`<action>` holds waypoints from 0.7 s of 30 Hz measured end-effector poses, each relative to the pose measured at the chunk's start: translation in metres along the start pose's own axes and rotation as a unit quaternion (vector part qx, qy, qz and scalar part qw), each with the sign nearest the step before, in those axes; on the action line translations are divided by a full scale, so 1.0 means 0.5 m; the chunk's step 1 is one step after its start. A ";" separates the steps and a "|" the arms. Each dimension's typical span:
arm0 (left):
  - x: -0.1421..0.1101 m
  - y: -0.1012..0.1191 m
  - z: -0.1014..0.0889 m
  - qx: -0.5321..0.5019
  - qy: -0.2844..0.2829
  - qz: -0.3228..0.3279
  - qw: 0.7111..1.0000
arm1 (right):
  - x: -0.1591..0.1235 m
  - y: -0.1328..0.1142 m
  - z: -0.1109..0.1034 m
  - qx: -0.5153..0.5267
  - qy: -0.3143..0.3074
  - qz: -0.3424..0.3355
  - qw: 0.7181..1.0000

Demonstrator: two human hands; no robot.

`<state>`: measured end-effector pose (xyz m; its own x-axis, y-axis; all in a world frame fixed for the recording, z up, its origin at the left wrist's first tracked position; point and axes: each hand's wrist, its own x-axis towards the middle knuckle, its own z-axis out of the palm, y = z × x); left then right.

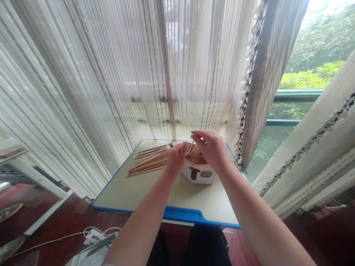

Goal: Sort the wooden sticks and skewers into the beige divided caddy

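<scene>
A white box (pixel 200 178) with a brown inside and a dark brown print on its front stands on the small table. Thin wooden sticks, like chopsticks, stand in its back part. My left hand (pixel 176 158) is closed at the box's left rim; what its fingers hold, if anything, is hidden. Above the box, my right hand (pixel 212 148) pinches a thin pale stick, its lower end among the others. Left of the box, beside my left hand, lies a loose fanned pile of chopsticks (pixel 149 164).
The table (pixel 138 195) has a blue edge. Metal utensils (pixel 155 149) lie behind the pile. A striped sheer curtain (pixel 124 74) hangs just behind the table, with a window at right. A white power strip (pixel 93 236) and its cable are on the floor at left.
</scene>
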<state>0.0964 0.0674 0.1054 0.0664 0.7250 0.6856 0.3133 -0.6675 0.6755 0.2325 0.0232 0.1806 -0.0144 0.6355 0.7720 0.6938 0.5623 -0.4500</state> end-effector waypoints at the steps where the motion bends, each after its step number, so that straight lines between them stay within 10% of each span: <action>1: -0.002 -0.001 0.001 0.008 -0.014 0.005 1.000 | -0.005 0.007 0.010 -0.013 -0.017 -0.003 1.000; 9: -0.021 -0.012 -0.006 0.040 0.052 0.004 0.998 | -0.041 0.042 0.053 -0.117 -0.068 -0.024 0.990; 15: -0.054 -0.112 -0.112 0.201 0.058 -0.023 0.978 | -0.101 -0.041 0.106 -0.078 0.083 -0.097 0.989; 18: -0.088 -0.181 -0.188 0.316 -0.033 -0.074 0.945 | -0.139 -0.054 0.202 -0.020 -0.068 -0.182 0.981; 21: -0.123 -0.228 -0.232 0.392 -0.065 -0.115 0.910 | -0.171 -0.016 0.316 -0.073 -0.188 -0.118 0.972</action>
<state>-0.0535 0.0791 0.0175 0.0096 0.8781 0.4784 0.9099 -0.2061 0.3600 0.1144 0.0479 0.0469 -0.4294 0.6617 0.6146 0.7336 0.6525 -0.1900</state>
